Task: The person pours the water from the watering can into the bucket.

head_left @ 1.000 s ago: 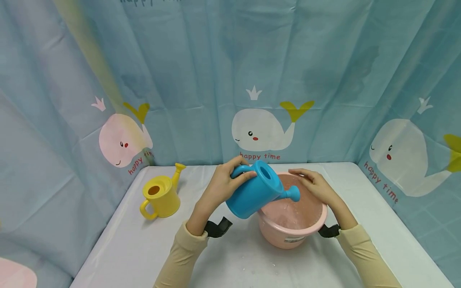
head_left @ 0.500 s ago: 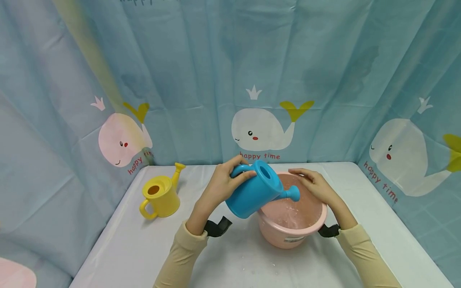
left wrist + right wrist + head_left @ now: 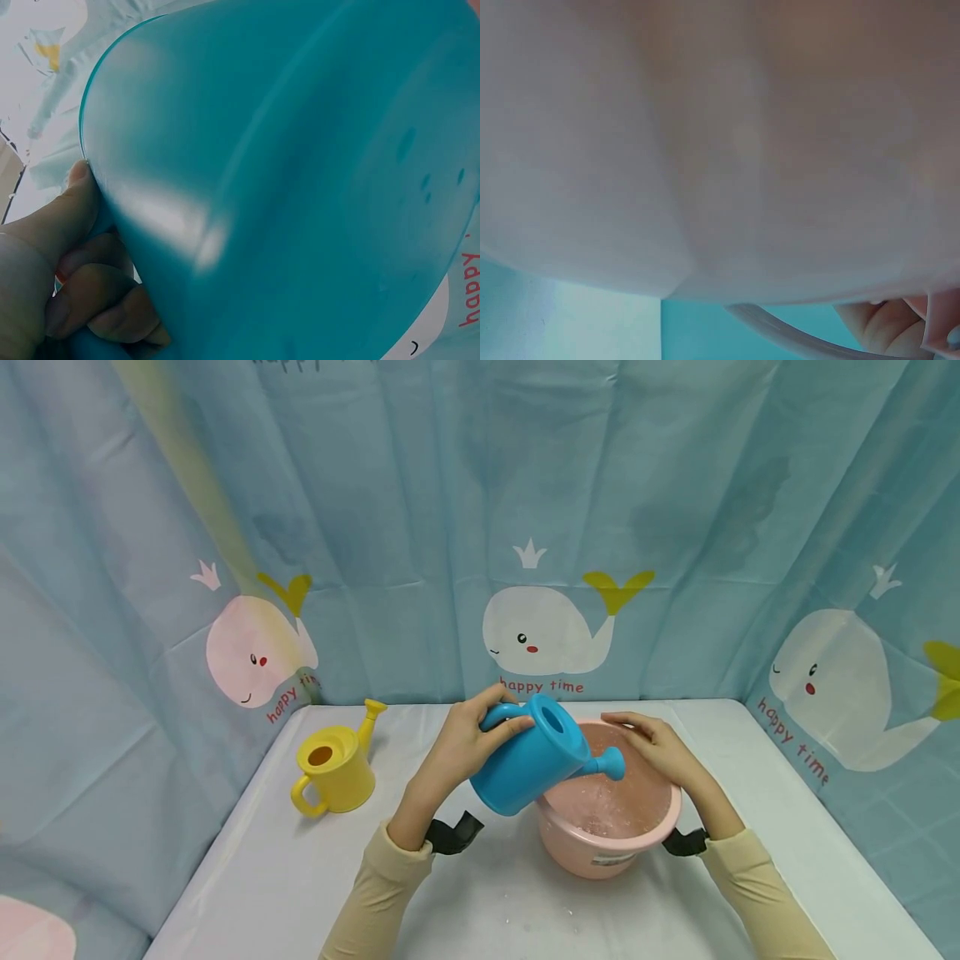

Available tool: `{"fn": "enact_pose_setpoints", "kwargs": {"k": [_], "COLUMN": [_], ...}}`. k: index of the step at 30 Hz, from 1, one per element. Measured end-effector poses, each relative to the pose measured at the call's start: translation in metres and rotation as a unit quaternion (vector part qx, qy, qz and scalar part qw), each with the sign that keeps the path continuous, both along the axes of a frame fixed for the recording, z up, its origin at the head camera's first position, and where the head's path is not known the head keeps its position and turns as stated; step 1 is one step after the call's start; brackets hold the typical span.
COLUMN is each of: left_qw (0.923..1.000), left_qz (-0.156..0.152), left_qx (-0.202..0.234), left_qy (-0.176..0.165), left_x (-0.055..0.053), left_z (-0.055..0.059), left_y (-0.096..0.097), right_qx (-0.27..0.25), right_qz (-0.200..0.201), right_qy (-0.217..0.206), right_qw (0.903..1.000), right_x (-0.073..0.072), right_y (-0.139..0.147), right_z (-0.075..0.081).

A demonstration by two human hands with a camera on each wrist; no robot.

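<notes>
A blue toy watering can (image 3: 525, 764) is tilted to the right, its spout head hanging over a pink basin (image 3: 558, 852). My left hand (image 3: 467, 739) grips the can's handle, the thumb pressed against its upper body. The left wrist view is mostly filled by the can's smooth side (image 3: 247, 187), with curled fingers (image 3: 97, 292) behind it. Water ripples and splashes inside the basin below the spout. My right hand (image 3: 663, 752) holds the basin's right rim, thumb inside. In the right wrist view, the basin's outer wall (image 3: 742, 165) hides most of that hand.
A yellow toy watering can (image 3: 345, 781) stands upright on the white table (image 3: 285, 893) to the left. A few droplets lie on the table in front of the basin. A blue curtain (image 3: 405, 527) with printed whales encloses the back and sides.
The water's ripples and splashes inside the basin shift between frames. Both hands, the tilted blue watering can and the basin hold practically the same position.
</notes>
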State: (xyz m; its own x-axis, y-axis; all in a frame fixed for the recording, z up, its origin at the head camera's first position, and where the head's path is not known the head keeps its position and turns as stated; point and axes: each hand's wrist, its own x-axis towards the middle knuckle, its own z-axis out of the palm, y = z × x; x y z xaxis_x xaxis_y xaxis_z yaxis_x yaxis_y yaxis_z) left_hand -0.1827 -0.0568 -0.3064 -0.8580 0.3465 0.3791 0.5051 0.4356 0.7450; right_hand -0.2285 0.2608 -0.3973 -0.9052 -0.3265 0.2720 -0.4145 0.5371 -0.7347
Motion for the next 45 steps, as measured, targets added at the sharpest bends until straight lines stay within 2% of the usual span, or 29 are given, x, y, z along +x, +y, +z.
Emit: {"fn": "enact_pose_setpoints", "kwargs": {"k": [12,32,38,45], "left_qw": [1.0000,0.9999,1.0000,1.0000], "left_qz": [-0.002,-0.002,-0.001,-0.002], "left_qx": [0.001,0.005,0.004,0.001], "left_qy": [0.002,0.013,0.001,0.002], "left_x": [-0.0004,0.0000,0.0001,0.0006], "left_z": [0.0000,-0.0016,-0.0004,-0.0003], "left_y": [-0.0002,-0.0012,-0.0002,-0.0007], "right_qx": [0.001,-0.005,0.001,0.005], "right_qz": [0.003,0.002,-0.003,-0.002], "right_qy": [0.008,-0.005,-0.002,-0.002], "right_qw": [1.0000,1.0000,1.0000,1.0000], "right_x": [-0.0003,-0.0010,0.0032,0.0007], "right_y": [0.0002,0.0003,-0.0020,0.0003], "right_z": [-0.0003,-0.0021,0.0028,-0.0008]}}
